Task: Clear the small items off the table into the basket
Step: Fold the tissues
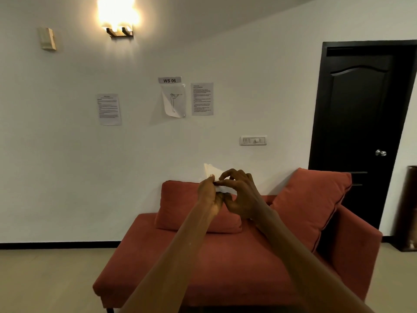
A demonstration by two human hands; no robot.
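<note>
I hold a white tissue (212, 175) up in front of me at twelve o'clock, above the red sofa (203, 256). My left hand (208, 195) pinches its left edge, my right hand (239, 195) pinches it from three o'clock. It looks light, limp and easily torn, so I judge gathering it at the middle safer than pulling the corners. No surface or basket is in sight.

A red sofa (225, 256) stands against a white wall (67, 166) beside a black door (361, 120).
</note>
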